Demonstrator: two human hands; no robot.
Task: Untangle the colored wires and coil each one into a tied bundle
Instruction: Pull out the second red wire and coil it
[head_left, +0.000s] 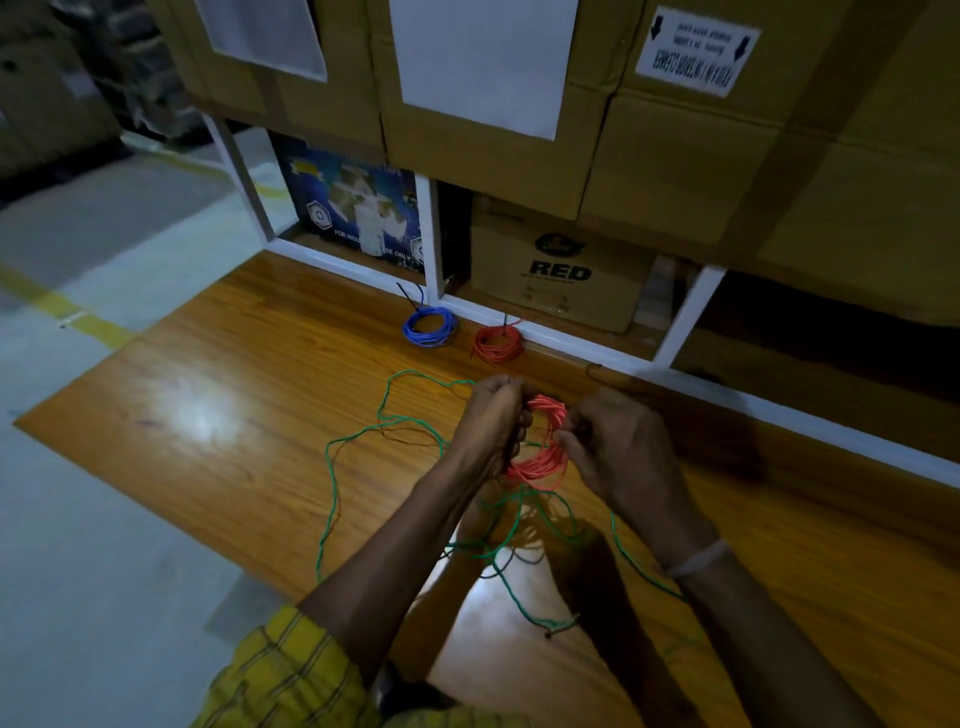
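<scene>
A coil of pink-red wire (540, 462) hangs upright between my hands above the wooden board (234, 405). My left hand (493, 421) grips the coil's left side with curled fingers. My right hand (618, 447) pinches the coil's right side; what its fingertips hold there is hidden. A loose green wire (384, 415) sprawls over the board under and around my arms. A tied blue coil (430, 326) and a tied red coil (498, 344) lie flat at the board's far edge.
A white shelf frame (571, 340) runs along the board's far side, with cardboard boxes (561, 280) under and above it. Grey floor with a yellow line (57, 304) lies to the left. My yellow sleeve (280, 670) shows at the bottom.
</scene>
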